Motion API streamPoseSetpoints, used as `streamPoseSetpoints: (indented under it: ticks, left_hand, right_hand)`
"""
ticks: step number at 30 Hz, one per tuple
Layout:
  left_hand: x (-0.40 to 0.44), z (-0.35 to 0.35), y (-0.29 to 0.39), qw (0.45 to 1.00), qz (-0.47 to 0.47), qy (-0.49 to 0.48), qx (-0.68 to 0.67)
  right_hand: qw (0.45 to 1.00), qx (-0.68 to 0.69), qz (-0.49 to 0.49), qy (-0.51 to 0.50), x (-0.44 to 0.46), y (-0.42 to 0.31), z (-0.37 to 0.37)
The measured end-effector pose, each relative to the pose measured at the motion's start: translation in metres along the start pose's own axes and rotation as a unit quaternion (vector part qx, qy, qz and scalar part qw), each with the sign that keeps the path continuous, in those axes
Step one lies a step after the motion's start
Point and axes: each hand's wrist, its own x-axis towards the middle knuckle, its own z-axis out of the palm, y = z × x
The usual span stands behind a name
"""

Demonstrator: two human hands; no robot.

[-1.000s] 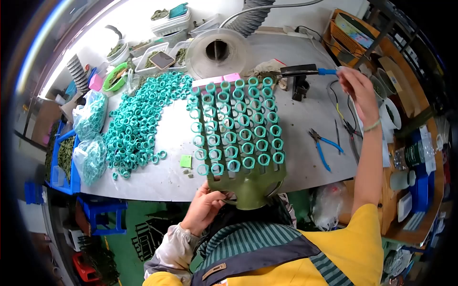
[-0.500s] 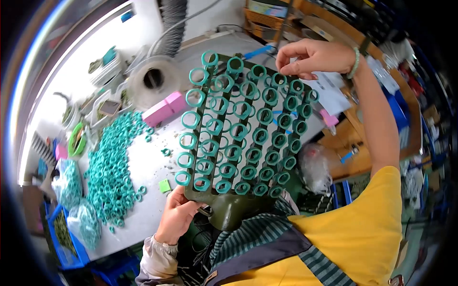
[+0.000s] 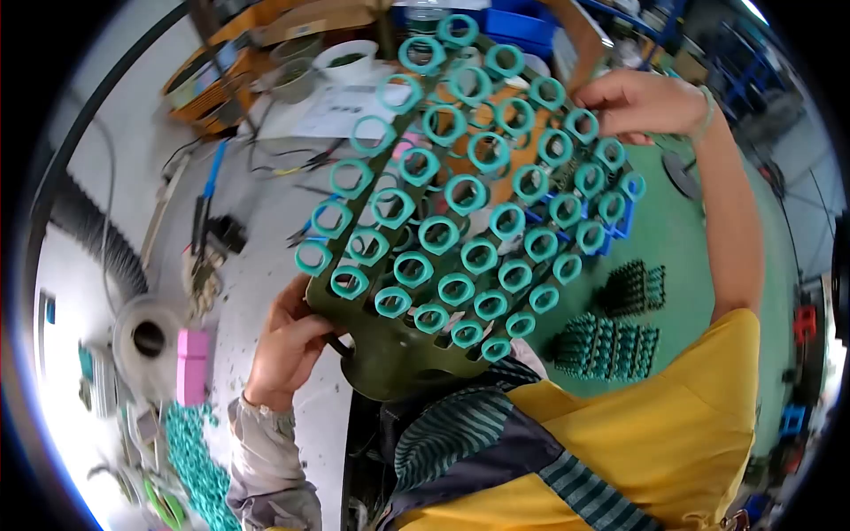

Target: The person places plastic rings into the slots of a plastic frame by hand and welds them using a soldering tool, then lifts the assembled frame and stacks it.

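A dark green rack (image 3: 394,358) is held up in front of my chest, tilted. Its parallel bars carry rows of teal rings (image 3: 466,213), each with a flattened side. My left hand (image 3: 288,345) is closed on the rack's lower left corner, thumb on the near side. At the upper right edge, my right hand (image 3: 651,104) has its fingers curled against the rack; the fingertips are partly hidden behind it.
A heap of loose teal rings (image 3: 197,456) lies on the grey bench (image 3: 257,212) at lower left, near a pink block (image 3: 191,367). Blue-handled tool (image 3: 212,173) and paper (image 3: 350,111) lie farther back. Ring-filled racks (image 3: 606,348) stand on the green floor (image 3: 682,265) at right.
My view and the rack have swung right, away from the ring heap, bringing the green floor into view. My right hand has come from above the rack to its upper right edge.
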Motion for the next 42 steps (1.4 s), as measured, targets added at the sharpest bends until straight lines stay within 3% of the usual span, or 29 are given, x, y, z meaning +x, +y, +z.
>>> streamPoseSetpoints:
  ticks: [3,5,8,11,13,14,17,19,21,27,32,38,42]
  left_hand:
    - [0.051,0.023,0.001,0.995,-0.029,-0.085,0.045]
    - [0.084,0.048,-0.003,0.987,-0.033,-0.143,0.058]
    - [0.131,0.088,-0.024,0.975,-0.076,-0.191,0.080]
    - [0.185,0.119,-0.069,0.956,-0.124,-0.261,0.046]
    - [0.230,0.128,-0.118,0.936,-0.146,-0.316,0.050]
    - [0.247,0.134,-0.143,0.937,-0.152,-0.314,0.026]
    - [0.261,0.141,-0.174,0.922,-0.164,-0.291,0.196]
    - [0.272,0.116,-0.192,0.912,-0.163,-0.290,0.241]
    - [0.263,0.099,-0.176,0.919,-0.228,-0.252,0.201]
    - [0.228,0.056,-0.139,0.946,-0.192,-0.163,0.204]
    - [0.198,0.054,-0.126,0.950,-0.234,-0.070,0.196]
    - [0.185,0.061,-0.135,0.945,-0.265,-0.025,0.192]
    - [0.182,0.066,-0.139,0.944,-0.266,-0.011,0.194]
  right_hand:
    - [0.997,0.025,0.069,-0.013,-0.056,0.025,0.005]
    - [0.993,0.057,0.098,0.033,-0.098,0.057,0.012]
    - [0.990,0.010,0.128,0.050,-0.159,0.077,0.030]
    - [0.995,0.022,0.040,0.087,-0.196,0.086,0.056]
    - [0.987,0.030,0.106,0.117,-0.202,0.077,0.073]
    - [0.985,-0.096,0.065,0.129,-0.207,0.089,0.087]
    - [0.954,-0.170,0.185,0.166,-0.189,0.075,0.138]
    - [0.944,-0.168,0.230,0.166,-0.166,0.093,0.174]
    - [0.932,-0.176,0.285,0.137,-0.138,0.141,0.220]
    - [0.879,-0.089,0.459,0.095,-0.057,0.349,0.427]
    - [0.827,-0.042,0.553,0.091,-0.026,0.420,0.546]
    - [0.766,0.003,0.626,0.147,-0.029,0.443,0.598]
    - [0.793,-0.005,0.595,0.132,-0.051,0.429,0.593]
